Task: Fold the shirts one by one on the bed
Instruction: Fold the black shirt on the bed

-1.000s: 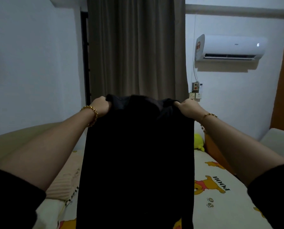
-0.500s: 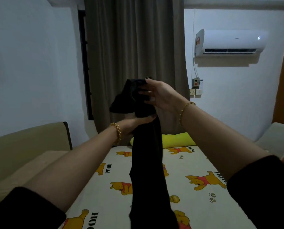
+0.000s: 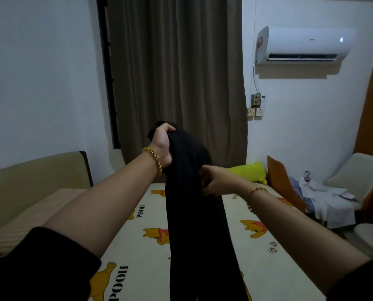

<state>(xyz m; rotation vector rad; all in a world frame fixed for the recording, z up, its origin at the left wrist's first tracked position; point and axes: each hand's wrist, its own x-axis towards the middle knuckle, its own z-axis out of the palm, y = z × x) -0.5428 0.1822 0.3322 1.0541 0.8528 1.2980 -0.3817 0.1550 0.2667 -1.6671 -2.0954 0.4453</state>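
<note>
A person stands at the foot edge of a bed covered in a cream sheet printed with yellow cartoon bears (image 3: 257,268), holding a long black fabric shirt (image 3: 194,213) up in the air above the middle of the mattress. The left hand (image 3: 162,146) is raised highest, its fingers curled tight over the bunched top of the shirt, with a chunky gold chain bracelet (image 3: 154,158) at the wrist. The right hand (image 3: 217,181) sits lower and just to the right, its fingers pinching the shirt's side edge partway down; a thinner gold bracelet (image 3: 257,189) circles that wrist. From those two grips the shirt hangs as a narrow dark column that runs down past the bottom of the view, so I cannot tell whether its hem touches the sheet. Along the bed's left edge lie a beige ribbed pillow (image 3: 29,218) and a tan padded headboard (image 3: 35,170). At the far edge rests a bright yellow plush cushion (image 3: 246,171), and near the far right corner leans an orange cushion (image 3: 283,183) beside a heap of pale clothes (image 3: 329,200). Behind hang brown curtains (image 3: 177,72), with a white wall air conditioner (image 3: 305,44) to their right
</note>
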